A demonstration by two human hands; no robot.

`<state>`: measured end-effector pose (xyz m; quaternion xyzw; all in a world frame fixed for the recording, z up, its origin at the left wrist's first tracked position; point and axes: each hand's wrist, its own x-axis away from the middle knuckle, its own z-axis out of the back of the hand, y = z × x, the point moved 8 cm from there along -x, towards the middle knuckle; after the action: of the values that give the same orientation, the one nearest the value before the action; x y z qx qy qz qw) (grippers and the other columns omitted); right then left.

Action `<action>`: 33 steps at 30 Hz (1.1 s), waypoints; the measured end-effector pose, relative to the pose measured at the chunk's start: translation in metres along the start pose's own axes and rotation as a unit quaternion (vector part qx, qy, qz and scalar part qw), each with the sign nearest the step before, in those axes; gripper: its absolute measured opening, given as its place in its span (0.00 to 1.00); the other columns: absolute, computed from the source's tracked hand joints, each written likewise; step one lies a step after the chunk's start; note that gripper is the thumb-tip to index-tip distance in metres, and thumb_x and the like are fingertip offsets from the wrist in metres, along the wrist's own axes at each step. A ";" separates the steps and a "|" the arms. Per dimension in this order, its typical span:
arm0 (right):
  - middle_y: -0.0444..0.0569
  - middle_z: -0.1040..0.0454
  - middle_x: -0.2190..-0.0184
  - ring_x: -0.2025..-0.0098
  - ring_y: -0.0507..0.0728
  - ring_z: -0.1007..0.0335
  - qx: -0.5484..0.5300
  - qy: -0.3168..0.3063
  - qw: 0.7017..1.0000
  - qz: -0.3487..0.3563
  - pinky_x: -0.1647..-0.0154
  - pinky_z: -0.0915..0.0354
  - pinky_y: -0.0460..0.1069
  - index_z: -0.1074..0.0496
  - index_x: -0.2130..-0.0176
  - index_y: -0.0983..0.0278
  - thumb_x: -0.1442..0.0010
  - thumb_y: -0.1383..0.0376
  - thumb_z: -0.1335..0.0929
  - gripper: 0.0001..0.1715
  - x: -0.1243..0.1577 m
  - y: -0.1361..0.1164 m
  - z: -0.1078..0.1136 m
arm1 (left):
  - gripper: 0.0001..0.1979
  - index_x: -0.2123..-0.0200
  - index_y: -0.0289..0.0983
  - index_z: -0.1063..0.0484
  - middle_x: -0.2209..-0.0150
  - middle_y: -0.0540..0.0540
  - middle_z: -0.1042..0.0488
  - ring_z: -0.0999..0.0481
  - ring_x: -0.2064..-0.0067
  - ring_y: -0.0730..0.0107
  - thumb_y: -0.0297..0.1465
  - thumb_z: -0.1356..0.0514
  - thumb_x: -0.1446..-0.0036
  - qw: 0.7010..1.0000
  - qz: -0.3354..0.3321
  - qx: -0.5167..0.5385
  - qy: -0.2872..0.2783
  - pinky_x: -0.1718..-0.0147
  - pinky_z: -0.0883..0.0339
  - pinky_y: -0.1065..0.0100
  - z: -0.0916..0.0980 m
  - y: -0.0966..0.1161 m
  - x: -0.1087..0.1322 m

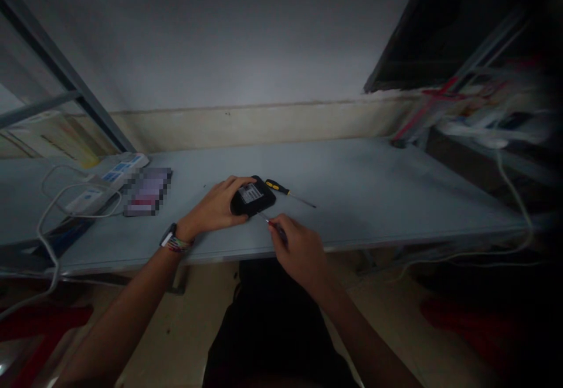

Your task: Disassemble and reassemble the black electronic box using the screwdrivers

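A small black box (256, 196) with a pale label lies on the grey-blue table (360, 183). Its left side is in the grip of my left hand (219, 205), with fingers along the far edge and the thumb at the near edge. My right hand (295, 245) is closed around a thin tool (264, 217), whose metal shaft reaches the near edge of the box. Whether the tip goes into the box is too small to tell. Just beyond the box, a yellow and black screwdriver (278, 187) rests with its shaft pointing right.
On the left are a phone (149, 192), a white power strip (108, 184) and looping white cables (47, 246). Metal frame posts (65, 71) rise at the left. A wall runs behind the table, and another cable (519, 194) hangs at the right.
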<state>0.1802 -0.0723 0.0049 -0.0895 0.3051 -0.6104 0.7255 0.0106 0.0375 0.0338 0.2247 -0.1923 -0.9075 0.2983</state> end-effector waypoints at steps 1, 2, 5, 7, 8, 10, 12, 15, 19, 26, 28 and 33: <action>0.52 0.13 0.57 0.59 0.63 0.14 -0.003 0.000 1.000 -0.007 0.62 0.33 0.53 0.25 0.53 0.62 0.23 0.65 0.34 0.07 0.000 0.001 0.000 | 0.45 0.26 0.45 0.41 0.29 0.36 0.30 0.26 0.33 0.40 0.35 0.28 0.45 1.000 0.000 0.000 0.001 0.33 0.31 0.37 0.000 0.000 0.000; 0.53 0.13 0.57 0.59 0.64 0.14 -0.003 0.000 1.000 -0.014 0.62 0.33 0.53 0.25 0.53 0.62 0.23 0.65 0.34 0.07 0.000 0.002 0.001 | 0.45 0.26 0.45 0.40 0.29 0.36 0.30 0.26 0.33 0.40 0.35 0.28 0.45 1.000 0.001 0.001 0.001 0.33 0.31 0.37 0.000 0.000 0.000; 0.53 0.14 0.57 0.59 0.64 0.14 -0.002 0.000 1.000 -0.027 0.61 0.33 0.53 0.25 0.53 0.62 0.24 0.66 0.34 0.07 -0.001 0.005 0.002 | 0.45 0.26 0.45 0.40 0.29 0.36 0.30 0.26 0.32 0.40 0.35 0.28 0.44 1.000 0.002 0.000 0.002 0.33 0.31 0.38 0.000 0.000 0.000; 0.53 0.14 0.56 0.58 0.63 0.14 0.000 -0.002 1.000 -0.026 0.61 0.33 0.53 0.25 0.53 0.63 0.24 0.67 0.34 0.06 -0.002 0.005 0.002 | 0.44 0.26 0.46 0.40 0.29 0.37 0.29 0.26 0.32 0.41 0.35 0.28 0.44 1.000 0.005 -0.006 0.000 0.33 0.31 0.39 0.000 0.000 0.000; 0.53 0.14 0.56 0.58 0.63 0.14 0.006 -0.003 1.000 -0.023 0.61 0.33 0.53 0.25 0.53 0.63 0.24 0.67 0.34 0.06 -0.003 0.004 0.002 | 0.44 0.27 0.46 0.40 0.30 0.37 0.29 0.26 0.32 0.41 0.35 0.28 0.44 1.000 0.007 -0.009 -0.001 0.33 0.31 0.39 0.000 0.000 0.000; 0.53 0.14 0.56 0.58 0.62 0.15 0.035 -0.003 0.999 -0.011 0.62 0.35 0.53 0.24 0.52 0.63 0.24 0.67 0.33 0.07 -0.004 0.000 0.001 | 0.44 0.27 0.47 0.39 0.30 0.37 0.29 0.26 0.32 0.41 0.35 0.28 0.43 1.000 0.009 -0.012 -0.001 0.33 0.31 0.39 -0.001 0.000 0.000; 0.53 0.15 0.56 0.60 0.61 0.16 0.073 -0.002 0.997 0.005 0.65 0.37 0.53 0.23 0.52 0.63 0.23 0.67 0.34 0.08 -0.005 -0.005 0.001 | 0.44 0.26 0.47 0.40 0.30 0.37 0.30 0.26 0.32 0.41 0.36 0.29 0.43 1.000 0.010 -0.010 -0.001 0.33 0.31 0.39 0.000 0.000 0.000; 0.52 0.15 0.58 0.64 0.60 0.19 0.119 0.003 0.993 0.024 0.67 0.40 0.53 0.21 0.52 0.63 0.23 0.66 0.34 0.10 -0.006 -0.011 0.001 | 0.44 0.26 0.47 0.40 0.31 0.36 0.30 0.26 0.33 0.40 0.36 0.29 0.43 1.000 0.014 -0.005 -0.002 0.33 0.31 0.38 0.000 0.000 0.000; 0.52 0.17 0.60 0.63 0.59 0.21 0.163 0.015 0.984 0.069 0.65 0.39 0.54 0.20 0.54 0.62 0.25 0.72 0.35 0.13 -0.009 -0.015 0.003 | 0.44 0.26 0.47 0.39 0.32 0.36 0.30 0.25 0.34 0.40 0.36 0.28 0.44 1.000 0.011 -0.004 0.000 0.33 0.31 0.36 0.000 0.000 0.000; 0.53 0.15 0.55 0.62 0.59 0.19 0.148 -0.002 0.986 0.076 0.65 0.38 0.52 0.21 0.51 0.62 0.23 0.67 0.34 0.11 -0.008 0.004 0.005 | 0.45 0.26 0.47 0.40 0.32 0.36 0.31 0.27 0.33 0.39 0.35 0.29 0.45 1.000 0.006 0.008 0.003 0.33 0.31 0.37 -0.002 -0.002 0.001; 0.52 0.14 0.54 0.61 0.59 0.17 0.109 0.003 0.993 0.050 0.64 0.37 0.52 0.22 0.50 0.62 0.22 0.64 0.34 0.11 -0.005 0.013 0.007 | 0.45 0.26 0.47 0.40 0.32 0.36 0.31 0.27 0.32 0.39 0.35 0.29 0.45 1.000 0.011 0.011 0.005 0.32 0.32 0.37 -0.002 -0.004 0.001; 0.51 0.13 0.56 0.61 0.61 0.15 0.060 0.041 0.997 0.007 0.63 0.35 0.52 0.23 0.52 0.62 0.23 0.64 0.33 0.08 -0.001 0.030 0.019 | 0.45 0.26 0.47 0.40 0.30 0.36 0.32 0.30 0.30 0.39 0.34 0.28 0.45 0.999 0.012 0.036 0.004 0.30 0.35 0.37 0.000 -0.004 0.002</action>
<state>0.2154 -0.0692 0.0054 -0.0185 0.2976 -0.6261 0.7205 0.0076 0.0396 0.0310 0.2368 -0.2258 -0.8955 0.3015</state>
